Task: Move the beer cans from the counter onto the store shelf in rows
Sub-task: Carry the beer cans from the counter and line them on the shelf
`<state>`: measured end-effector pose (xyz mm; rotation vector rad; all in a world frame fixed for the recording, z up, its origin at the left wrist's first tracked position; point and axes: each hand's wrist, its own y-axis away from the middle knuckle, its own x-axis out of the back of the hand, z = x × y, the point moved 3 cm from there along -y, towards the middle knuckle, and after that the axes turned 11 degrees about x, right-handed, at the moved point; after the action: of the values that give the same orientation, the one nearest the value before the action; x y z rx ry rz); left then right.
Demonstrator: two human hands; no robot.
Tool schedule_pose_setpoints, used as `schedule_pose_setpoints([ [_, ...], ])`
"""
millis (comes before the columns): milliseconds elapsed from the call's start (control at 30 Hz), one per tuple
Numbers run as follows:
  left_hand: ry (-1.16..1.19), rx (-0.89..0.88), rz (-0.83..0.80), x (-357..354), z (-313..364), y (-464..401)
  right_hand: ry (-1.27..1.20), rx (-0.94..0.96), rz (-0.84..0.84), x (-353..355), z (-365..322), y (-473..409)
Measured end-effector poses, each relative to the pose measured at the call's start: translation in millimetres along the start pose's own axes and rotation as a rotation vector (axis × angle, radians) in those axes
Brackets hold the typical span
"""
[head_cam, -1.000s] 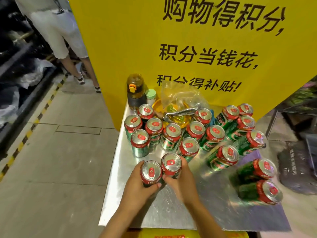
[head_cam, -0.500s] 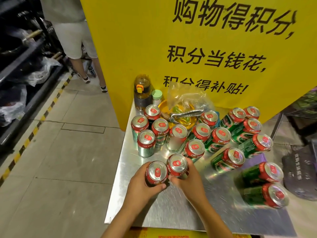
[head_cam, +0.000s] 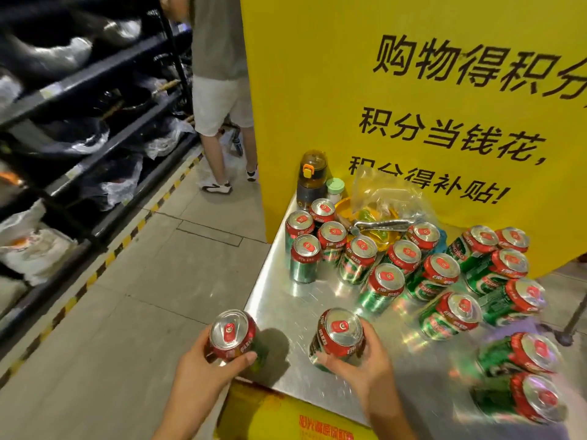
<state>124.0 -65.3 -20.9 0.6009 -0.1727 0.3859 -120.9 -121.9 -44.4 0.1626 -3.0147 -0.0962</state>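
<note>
Past the counter's left edge, the left hand (head_cam: pixel 203 363) wraps its fingers around a round, shiny beer can (head_cam: pixel 232 334). Over the scratched silver counter (head_cam: pixel 279 300), near its front edge, the right hand (head_cam: pixel 365 366) grips another can (head_cam: pixel 338 336). Far-right cans (head_cam: pixel 536 398) look blurry.

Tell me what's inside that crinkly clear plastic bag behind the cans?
Through the plastic bag you can see yellow and green things, too blurry to name. Metal tongs lie across the front. The beer cans hide the bag's bottom, so anything there can't be seen.
</note>
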Motion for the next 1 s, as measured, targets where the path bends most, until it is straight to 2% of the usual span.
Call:
schedule_pose_setpoints([
  [200,0.191,0.047,0.284,92,-13,59,-0.055,0.047,-0.220,-70,-43,8],
  [300,0.251,0.088,0.373,139,-29,80,-0.046,0.081,-0.319,-115,-60,18],
  [433,0.354,0.125,0.574,211,-50,107,-0.066,0.099,-0.493,-194,-91,41],
  [733,0.487,0.121,0.879,393,-123,172,-0.079,0.153,-0.905,-419,-144,114],
  [867,0.550,0.071,1.017,457,-153,189,-0.097,0.178,-1.015,-507,-159,147],
  [1000,0.547,0.085,1.077,511,-164,187,-0.091,0.205,-1.079,-571,-174,160],
])
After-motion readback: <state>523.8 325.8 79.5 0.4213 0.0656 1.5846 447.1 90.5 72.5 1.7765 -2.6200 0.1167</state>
